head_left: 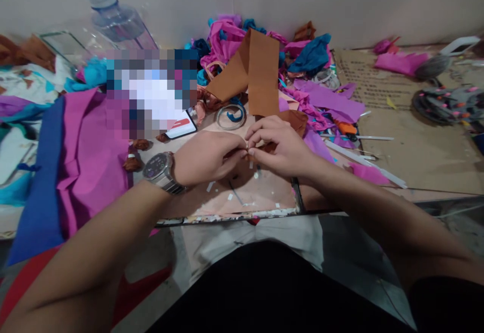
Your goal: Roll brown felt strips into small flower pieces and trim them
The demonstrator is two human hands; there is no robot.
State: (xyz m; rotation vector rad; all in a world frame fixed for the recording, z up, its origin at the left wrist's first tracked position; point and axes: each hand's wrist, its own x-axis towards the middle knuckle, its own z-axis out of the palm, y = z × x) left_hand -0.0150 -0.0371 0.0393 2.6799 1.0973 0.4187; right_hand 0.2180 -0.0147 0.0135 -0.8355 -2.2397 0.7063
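Ops: Risks?
Me: Flat brown paper-like strip (263,75), 12 o'clock, might snag my R hand (279,144). 5 o'clock from round pale tape roll (230,127), L hand (212,156) & R meet, fingertips pinching small crumpled brown scrap (268,148); slack grip, prob. slip.

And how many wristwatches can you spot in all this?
1: a metal-banded watch, around the wrist of the left hand. The right hand wears none. Others could be hidden under the crumpled paper.
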